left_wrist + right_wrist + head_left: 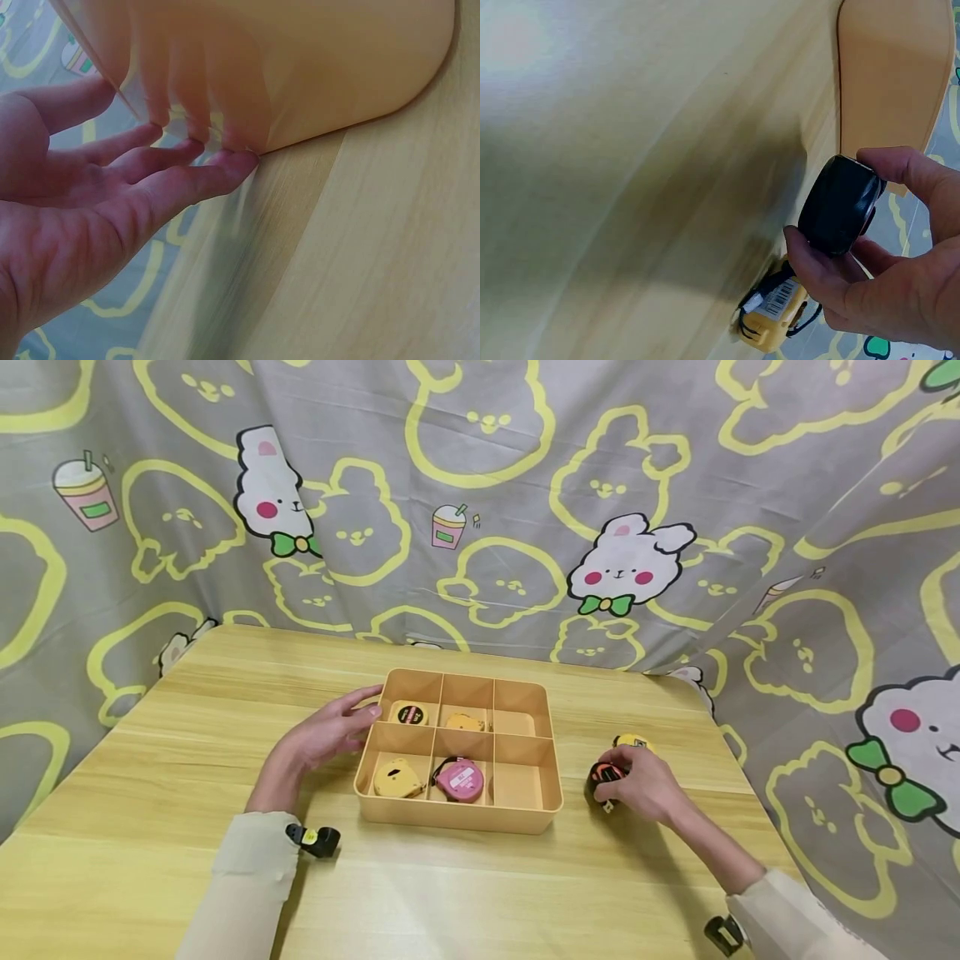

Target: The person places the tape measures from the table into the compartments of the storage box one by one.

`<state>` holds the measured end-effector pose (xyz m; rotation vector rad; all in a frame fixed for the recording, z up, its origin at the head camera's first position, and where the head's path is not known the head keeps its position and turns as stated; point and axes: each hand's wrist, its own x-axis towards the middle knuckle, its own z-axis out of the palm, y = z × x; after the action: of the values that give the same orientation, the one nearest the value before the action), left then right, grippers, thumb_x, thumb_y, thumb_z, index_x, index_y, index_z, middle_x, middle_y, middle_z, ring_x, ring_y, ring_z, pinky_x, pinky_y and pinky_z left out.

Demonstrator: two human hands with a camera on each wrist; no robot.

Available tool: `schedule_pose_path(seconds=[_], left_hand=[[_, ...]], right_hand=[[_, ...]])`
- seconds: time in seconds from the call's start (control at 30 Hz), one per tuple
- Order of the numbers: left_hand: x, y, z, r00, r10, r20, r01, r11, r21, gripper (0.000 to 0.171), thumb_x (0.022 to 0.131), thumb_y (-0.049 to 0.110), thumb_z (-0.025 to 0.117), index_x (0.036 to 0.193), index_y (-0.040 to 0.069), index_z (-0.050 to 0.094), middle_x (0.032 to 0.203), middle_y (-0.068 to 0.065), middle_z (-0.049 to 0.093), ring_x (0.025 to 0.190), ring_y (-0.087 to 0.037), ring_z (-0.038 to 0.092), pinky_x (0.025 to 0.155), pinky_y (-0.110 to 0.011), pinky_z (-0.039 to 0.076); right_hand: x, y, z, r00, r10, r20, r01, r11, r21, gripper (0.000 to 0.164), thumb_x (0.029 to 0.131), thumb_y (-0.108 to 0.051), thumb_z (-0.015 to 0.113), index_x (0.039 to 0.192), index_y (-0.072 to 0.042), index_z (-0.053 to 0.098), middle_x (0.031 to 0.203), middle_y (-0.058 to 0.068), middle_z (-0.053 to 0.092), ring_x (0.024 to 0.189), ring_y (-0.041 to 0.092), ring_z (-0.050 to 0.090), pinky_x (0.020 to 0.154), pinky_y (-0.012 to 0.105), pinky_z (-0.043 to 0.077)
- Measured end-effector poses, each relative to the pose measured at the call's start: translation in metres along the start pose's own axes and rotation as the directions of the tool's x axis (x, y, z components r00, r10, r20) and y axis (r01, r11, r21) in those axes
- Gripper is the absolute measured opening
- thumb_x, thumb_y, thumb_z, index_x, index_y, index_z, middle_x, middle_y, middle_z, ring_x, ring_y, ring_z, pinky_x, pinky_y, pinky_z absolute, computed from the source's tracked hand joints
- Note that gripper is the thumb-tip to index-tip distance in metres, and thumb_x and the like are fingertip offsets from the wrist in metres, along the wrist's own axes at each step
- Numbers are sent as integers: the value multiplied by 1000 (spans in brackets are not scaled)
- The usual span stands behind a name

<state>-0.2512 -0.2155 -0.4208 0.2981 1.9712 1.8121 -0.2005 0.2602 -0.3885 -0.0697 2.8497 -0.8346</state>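
An orange divided box (457,817) stands on the table. Against its left wall rest the fingertips of my left hand (322,732), fingers fairly straight; the left wrist view shows them touching the smooth box side (337,67). To the right of the box, my right hand (645,783) pinches a black tape measure (838,206) with an orange-marked face between thumb and fingers. It is held just above the table. Close behind that hand lies a yellow tape measure (633,742) with a black strap and a barcode label, partly hidden in the head view.
In the box's front row are a yellow tape measure (397,779) at left and a pink one (460,779) in the middle. The back row holds a black-labelled yellow tape measure (412,713) and another yellow item (466,722). A patterned curtain (517,510) surrounds the wooden table (420,893).
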Motion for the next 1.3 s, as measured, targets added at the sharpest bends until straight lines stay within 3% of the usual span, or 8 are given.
schedule_pose_path(seconds=[0.33, 0.57, 0.93, 1.3], left_hand=[[0, 2, 1, 1000, -7, -3, 7, 1000, 3, 70, 110, 31, 45, 165, 12, 6, 164, -30, 20, 149, -50, 28, 119, -66, 25], [-1, 2, 0, 1000, -16, -10, 16, 1000, 7, 71, 109, 34, 46, 165, 13, 7, 163, -30, 20, 148, -51, 29, 120, -66, 24], [-1, 2, -1, 1000, -20, -7, 20, 1000, 4, 70, 109, 32, 46, 165, 13, 7, 164, -29, 20, 148, -50, 29, 120, -66, 23], [-2, 2, 0, 1000, -19, -8, 19, 1000, 2, 71, 109, 33, 46, 165, 14, 7, 163, -30, 22, 149, -50, 28, 120, -65, 24]], right_hand=[[7, -10, -3, 998, -38, -45, 40, 998, 45, 60, 72, -22, 85, 126, -5, 66, 120, 21, 65, 105, 31, 63, 83, 35, 53], [13, -19, -8, 996, -50, -76, 58, 992, 114, 61, 74, -18, 85, 130, -3, 63, 121, 22, 65, 93, 27, 66, 72, 29, 54], [26, -38, -22, 992, -61, -107, 75, 989, 127, 60, 79, -21, 83, 133, -3, 61, 124, 23, 56, 95, 29, 66, 64, 29, 57], [40, -73, -29, 989, -100, -107, 113, 985, 126, 57, 79, -22, 82, 131, -8, 63, 124, 19, 61, 93, 27, 69, 71, 28, 55]])
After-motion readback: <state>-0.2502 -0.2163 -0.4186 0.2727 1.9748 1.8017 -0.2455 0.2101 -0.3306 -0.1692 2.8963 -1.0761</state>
